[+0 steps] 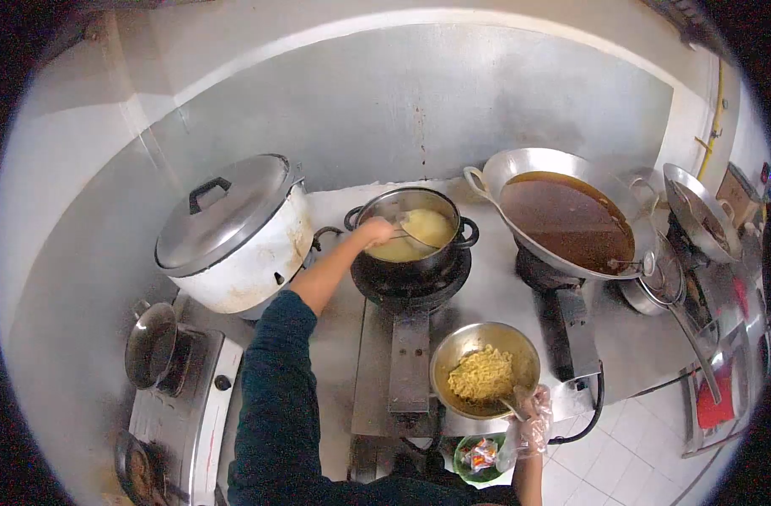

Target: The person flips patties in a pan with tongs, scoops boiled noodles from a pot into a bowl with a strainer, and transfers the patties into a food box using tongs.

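Reaching over the black-handled pot (368, 211), my left hand (377, 232) is closed around the thin handle of a strainer (421, 244). The strainer's round head lies in cloudy yellowish liquid, with pale yellow food in and around it. My right hand (533, 419), in a clear plastic glove, is at the near right rim of a steel mixing bowl (443, 358). Its fingers are closed about the handle of a metal spoon (515, 408) whose far end is in the bowl. Yellow noodles (484, 374) are heaped inside. Whether those fingers also grip the rim is hard to see.
A large lidded pot (242, 257) stands left of the burner. At right, a wide wok (520, 164) holds dark brown liquid, beside a long-handled strainer (697, 354). A small stove (191, 422) with pans is at left. Below the bowl, a green basket (463, 466) holds packets.
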Available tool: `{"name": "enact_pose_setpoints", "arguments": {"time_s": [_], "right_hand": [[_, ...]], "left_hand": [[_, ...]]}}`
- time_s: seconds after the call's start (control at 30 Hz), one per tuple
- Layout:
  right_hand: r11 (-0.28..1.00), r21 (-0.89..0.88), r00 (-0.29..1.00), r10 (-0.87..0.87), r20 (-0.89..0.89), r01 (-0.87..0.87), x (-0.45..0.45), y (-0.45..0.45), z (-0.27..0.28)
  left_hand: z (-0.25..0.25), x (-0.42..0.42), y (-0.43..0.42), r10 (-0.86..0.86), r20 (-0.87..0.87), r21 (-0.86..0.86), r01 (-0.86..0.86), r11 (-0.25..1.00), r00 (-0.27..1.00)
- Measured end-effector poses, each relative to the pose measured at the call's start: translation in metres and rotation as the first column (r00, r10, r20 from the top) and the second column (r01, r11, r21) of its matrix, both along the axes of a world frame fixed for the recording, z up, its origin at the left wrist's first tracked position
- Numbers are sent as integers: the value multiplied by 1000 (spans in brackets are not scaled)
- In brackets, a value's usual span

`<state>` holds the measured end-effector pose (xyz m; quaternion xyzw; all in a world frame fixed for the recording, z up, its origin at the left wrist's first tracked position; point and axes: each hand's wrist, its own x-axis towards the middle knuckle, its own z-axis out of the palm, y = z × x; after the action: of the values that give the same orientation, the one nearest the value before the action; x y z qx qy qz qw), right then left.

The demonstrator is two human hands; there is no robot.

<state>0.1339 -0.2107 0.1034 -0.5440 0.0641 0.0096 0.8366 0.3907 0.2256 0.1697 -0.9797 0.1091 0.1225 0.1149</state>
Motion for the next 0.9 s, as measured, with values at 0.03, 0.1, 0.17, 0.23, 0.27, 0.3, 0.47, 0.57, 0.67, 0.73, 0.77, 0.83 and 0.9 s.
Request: {"name": "enact_pose_setpoints", "arguments": {"time_s": [0.03, 0.1, 0.17, 0.23, 0.27, 0.3, 0.47, 0.57, 0.67, 0.73, 0.77, 0.83, 0.9], "right_hand": [[999, 34, 1000, 7, 14, -7, -1, 2, -1], [998, 63, 1000, 14, 18, -15, -1, 8, 1], [999, 44, 1000, 18, 1, -18, -2, 15, 11], [998, -49, 999, -32, 5, 32, -1, 21, 6], [994, -93, 998, -55, 11, 56, 3, 21, 3], [997, -63, 999, -41, 24, 42, 5, 21, 3], [996, -81, 997, -41, 62, 46, 8, 25, 5], [997, -33, 996, -64, 56, 66, 1, 38, 27], [993, 115, 1000, 11, 2, -11, -2, 33, 24], [992, 122, 1000, -13, -18, 15, -9, 39, 34], [992, 125, 999, -25, -31, 29, -11, 42, 42], [1000, 7, 995, -24, -95, 25, -7, 34, 44], [998, -55, 995, -29, -92, 24, -8, 35, 48]], "left_hand": [[-36, 19, 31, -52, 74, 63, 47, 997, 996], [-40, 14, 36, -97, 187, 96, 80, 992, 978], [17, -39, -8, -66, 271, 18, 63, 998, 960], [29, -56, -3, -70, 268, -102, 100, 990, 961], [31, -59, 2, -71, 268, -160, 117, 980, 961], [27, -59, 8, -47, 294, -211, 112, 971, 955], [34, -85, -7, 496, 72, -761, -274, 588, 865], [19, -90, -7, 440, 311, -651, -148, 744, 843], [20, -100, -5, 540, 65, -815, -267, 514, 839], [26, -112, -3, 562, 84, -828, -256, 499, 823], [26, -117, -2, 573, 90, -833, -253, 491, 815], [19, -124, 1, 547, 116, -889, -159, 429, 829], [34, -145, -10, 552, -288, -952, -294, -80, 782]]}}
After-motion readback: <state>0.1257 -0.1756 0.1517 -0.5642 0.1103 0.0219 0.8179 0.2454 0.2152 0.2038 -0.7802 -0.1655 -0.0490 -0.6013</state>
